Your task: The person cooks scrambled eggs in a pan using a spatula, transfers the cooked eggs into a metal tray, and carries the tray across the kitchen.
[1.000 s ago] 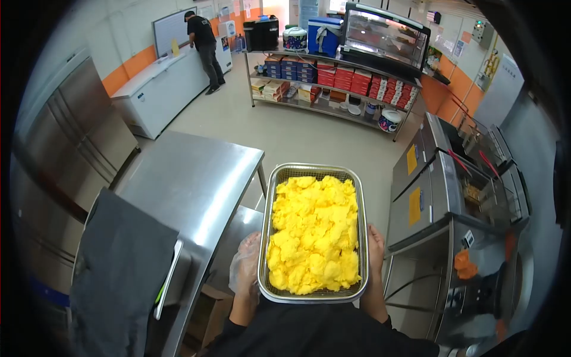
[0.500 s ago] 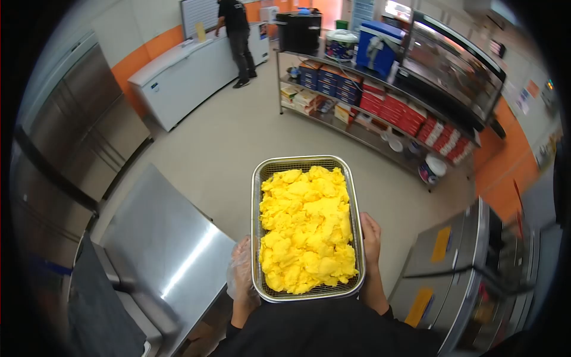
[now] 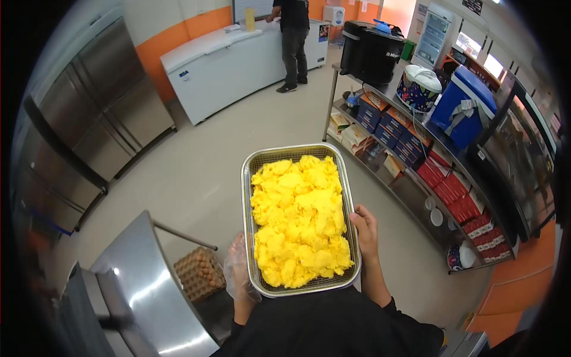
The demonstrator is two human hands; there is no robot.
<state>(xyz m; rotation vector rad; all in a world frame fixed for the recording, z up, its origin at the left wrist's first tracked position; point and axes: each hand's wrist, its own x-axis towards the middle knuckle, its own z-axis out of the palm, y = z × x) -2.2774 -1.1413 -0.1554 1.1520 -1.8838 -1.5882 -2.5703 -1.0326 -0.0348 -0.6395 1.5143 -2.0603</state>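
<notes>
I carry a rectangular steel tray (image 3: 245,178) with a wire mesh liner, heaped with bright yellow scrambled egg (image 3: 297,220). My left hand (image 3: 237,275), inside a clear plastic glove, grips the tray's left rim near the close corner. My right hand (image 3: 365,231), bare, grips the right rim. The tray is level, held in front of my chest above the floor.
A steel table (image 3: 143,291) stands at lower left, with a carton of eggs (image 3: 199,273) under it. A shelf rack (image 3: 410,143) with boxes, a rice cooker and a blue cooler runs along the right. Steel fridges (image 3: 89,119) line the left wall. A person (image 3: 293,35) stands at a white chest freezer (image 3: 232,65) far ahead.
The view has swung to the left: the steel table slid down and left, the fryers left the frame, the shelf rack moved right. Both hands keep the same hold on the tray.
</notes>
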